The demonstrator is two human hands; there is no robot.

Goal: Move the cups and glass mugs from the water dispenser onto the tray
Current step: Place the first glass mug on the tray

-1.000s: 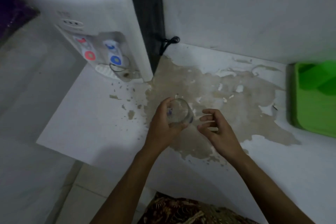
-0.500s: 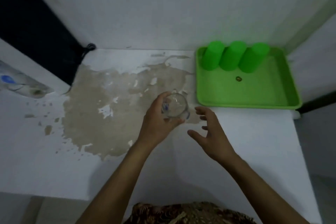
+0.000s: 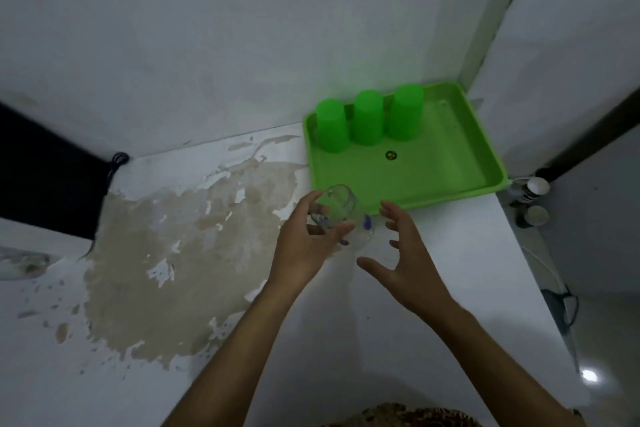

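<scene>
My left hand grips a clear glass mug with blue markings, held just off the near left corner of the green tray. Three green cups stand upside down in a row along the tray's back edge. Beside the mug, on its right, my right hand has its fingers spread and holds nothing. Only a blurred sliver of the water dispenser shows at the left edge.
The white counter has a large brown patch of peeled surface on the left. White walls close the back and right. Two small cups and cables lie below the counter's right edge. A black panel is at left.
The view has swung right from the dispenser to the tray. My left hand carried the glass mug rightward up to the tray's corner. My right hand's fingers have spread wider.
</scene>
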